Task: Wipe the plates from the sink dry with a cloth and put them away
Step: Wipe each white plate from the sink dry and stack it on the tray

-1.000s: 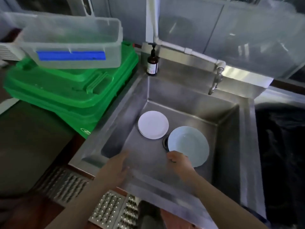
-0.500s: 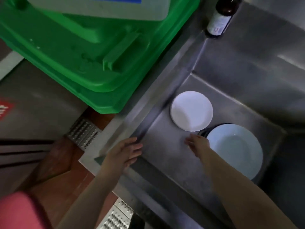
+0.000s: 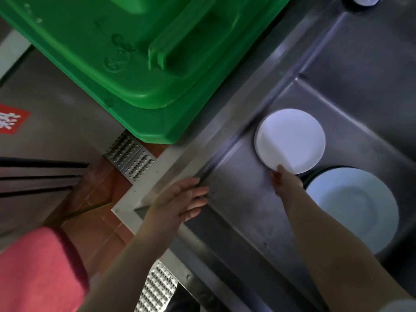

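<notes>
So the small white plate is lying flat on the sink floor, tucked toward the sink's left wall. The bigger pale plate is sat just beside it, further toward the sink's right side, over what looks like the drain.

The near rim of the small plate is being touched by the right hand, reached down into the sink. Its fingers are bent at the rim, but whether the edge is actually pinched yet can't be told, since the fingertips are mostly hidden behind the hand itself. The left hand is spread flat with relaxed, fairly wide fingers, hovering at the sink's front-left corner rim; nothing is held in it.

No cloth can be seen anywhere, so the drying part isn't started, probably.

For the pickup itself: a flat plate on wet steel tends to get suction-stuck, so the rim should be tipped up first with a fingertip slid under, then a proper thumb-on-top grip taken. It's best lifted toward the sink's left wall side so the big plate isn't clipped. A second hand under it once it's clear of the sink edge wouldn't hurt, wet glaze being slippery.
</notes>
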`<state>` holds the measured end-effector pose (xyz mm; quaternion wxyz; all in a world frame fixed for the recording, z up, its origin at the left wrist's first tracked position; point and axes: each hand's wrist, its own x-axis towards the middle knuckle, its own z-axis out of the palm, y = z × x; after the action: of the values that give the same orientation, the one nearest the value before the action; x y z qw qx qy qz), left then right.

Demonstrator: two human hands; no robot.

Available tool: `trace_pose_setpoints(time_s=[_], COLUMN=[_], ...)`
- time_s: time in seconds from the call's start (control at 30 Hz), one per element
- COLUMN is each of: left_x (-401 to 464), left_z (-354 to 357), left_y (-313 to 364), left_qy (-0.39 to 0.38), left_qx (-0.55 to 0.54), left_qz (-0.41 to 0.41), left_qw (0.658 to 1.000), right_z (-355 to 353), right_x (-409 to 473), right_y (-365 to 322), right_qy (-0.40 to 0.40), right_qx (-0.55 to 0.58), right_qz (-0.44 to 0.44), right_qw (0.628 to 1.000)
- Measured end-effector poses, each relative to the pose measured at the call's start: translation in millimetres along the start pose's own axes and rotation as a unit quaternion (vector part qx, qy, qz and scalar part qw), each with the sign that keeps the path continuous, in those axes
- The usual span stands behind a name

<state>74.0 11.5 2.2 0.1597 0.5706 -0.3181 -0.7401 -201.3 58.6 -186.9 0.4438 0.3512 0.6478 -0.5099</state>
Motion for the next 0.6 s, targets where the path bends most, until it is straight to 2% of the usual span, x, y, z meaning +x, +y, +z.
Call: trace_pose_setpoints(time_s=[0.3, 0.47, 0.6], left_x=[1.3, 1.9, -2.3], left_z=[8.5, 15.1, 20.3], left_y=[1.6, 5.1, 5.6], left_qy=[0.002, 0.007, 0.005], left_qx=[0.009, 0.005, 0.017], left_qz=[-0.018, -0.025, -0.029], left_qw=[1.000, 1.000, 0.999], right_z=[-18.9, -39.1, -59.6], right_x=[-5.7, -17.8, -33.1], right_y=[10.3, 4.5, 6.9], right_qy=[-0.054, -0.089, -0.093], right_qx=[0.053, 0.013, 0.005], right_qz=[0.036, 0.050, 0.029], right_qw=[0.996, 0.995, 0.995])
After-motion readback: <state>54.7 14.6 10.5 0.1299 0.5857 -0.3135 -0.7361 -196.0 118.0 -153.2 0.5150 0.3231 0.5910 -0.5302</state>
